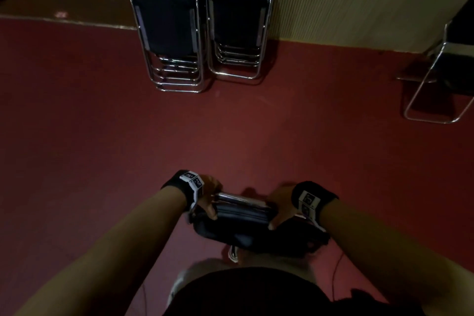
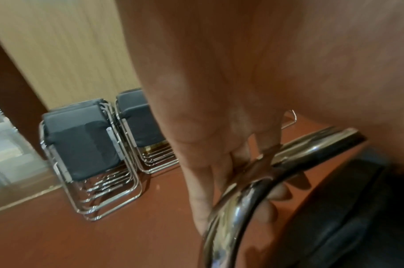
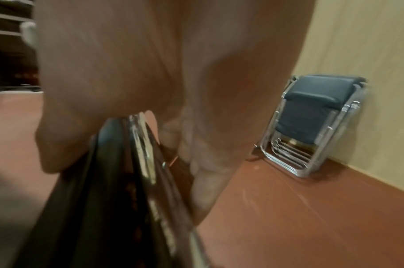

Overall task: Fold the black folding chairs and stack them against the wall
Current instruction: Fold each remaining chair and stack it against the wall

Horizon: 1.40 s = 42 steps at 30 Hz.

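Both hands grip a folded black chair (image 1: 243, 223) at six o'clock: left hand (image 1: 209, 197) curls round its chrome top rail, right hand (image 1: 282, 206) clasps the other end. Two stacks of folded chairs (image 1: 202, 23) lean on the wall (image 1: 346, 0) at twelve o'clock.

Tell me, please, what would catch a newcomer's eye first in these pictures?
First, the folded chair held low in the foreground, with the left hand and the right hand gripping its chrome top rail. Next, two stacks of folded chairs leaning side by side against the pale wall straight ahead. At the far right edge, one more chair stands apart on the red floor.
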Each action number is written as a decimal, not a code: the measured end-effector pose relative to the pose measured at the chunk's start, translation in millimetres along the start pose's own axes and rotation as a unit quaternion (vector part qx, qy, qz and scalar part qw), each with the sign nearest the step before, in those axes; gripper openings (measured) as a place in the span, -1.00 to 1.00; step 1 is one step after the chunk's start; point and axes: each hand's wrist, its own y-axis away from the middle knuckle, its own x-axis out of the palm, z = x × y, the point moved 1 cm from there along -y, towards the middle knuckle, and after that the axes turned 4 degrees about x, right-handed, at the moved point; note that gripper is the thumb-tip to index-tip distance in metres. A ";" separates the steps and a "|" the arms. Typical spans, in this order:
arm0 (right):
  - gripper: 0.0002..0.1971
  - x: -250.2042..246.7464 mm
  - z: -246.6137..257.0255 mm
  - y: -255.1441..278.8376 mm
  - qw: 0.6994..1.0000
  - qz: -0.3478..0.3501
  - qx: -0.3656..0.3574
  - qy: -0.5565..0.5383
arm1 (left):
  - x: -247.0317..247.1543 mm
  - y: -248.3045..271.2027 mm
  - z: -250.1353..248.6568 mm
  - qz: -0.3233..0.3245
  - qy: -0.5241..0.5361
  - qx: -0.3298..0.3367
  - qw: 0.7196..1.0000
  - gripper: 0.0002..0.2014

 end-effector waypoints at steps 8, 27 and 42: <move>-0.31 -133.8 -52.7 -21.8 1.000 0.001 -0.002 0.017 | -110.4 -42.4 31.6 -0.047 -0.009 -0.047 0.998 -0.16; -0.26 -446.9 -97.3 -184.7 0.991 -0.125 0.050 0.018 | -386.2 -160.8 253.8 -0.108 -0.043 -0.005 0.993 -0.37; -0.49 -646.8 -123.6 -228.7 0.989 -0.118 0.092 0.008 | -563.5 -226.1 362.1 -0.131 -0.094 0.012 0.987 -0.50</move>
